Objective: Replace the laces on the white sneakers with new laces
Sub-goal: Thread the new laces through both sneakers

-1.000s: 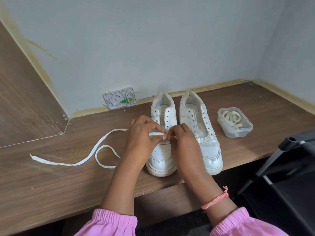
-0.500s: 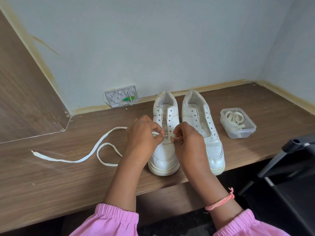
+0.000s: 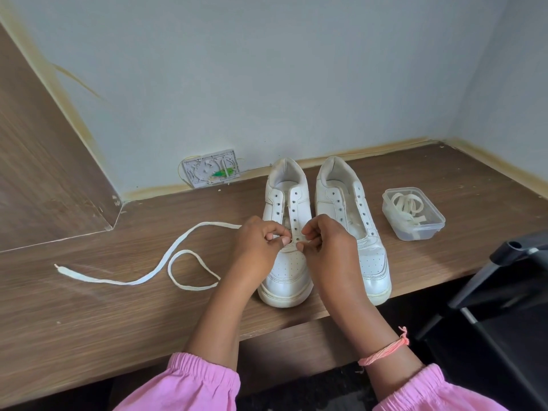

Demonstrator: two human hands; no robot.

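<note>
Two sneakers (image 3: 323, 229) stood side by side on the desk (image 3: 89, 315), a lace (image 3: 166, 262) trailing left, a box (image 3: 413, 213) to their right.

Brown wood-grain laminate desk (image 3: 89, 315), wall corner.
On it: two white leather sneakers (image 3: 289, 262) (image 3: 360, 232) at the fingers, flat white lace (image 3: 166, 262) trailing left of them, clear plastic lidded tub (image 3: 415, 218) of laces well right, white wall plate (image 3: 211, 169) beyond.
</note>
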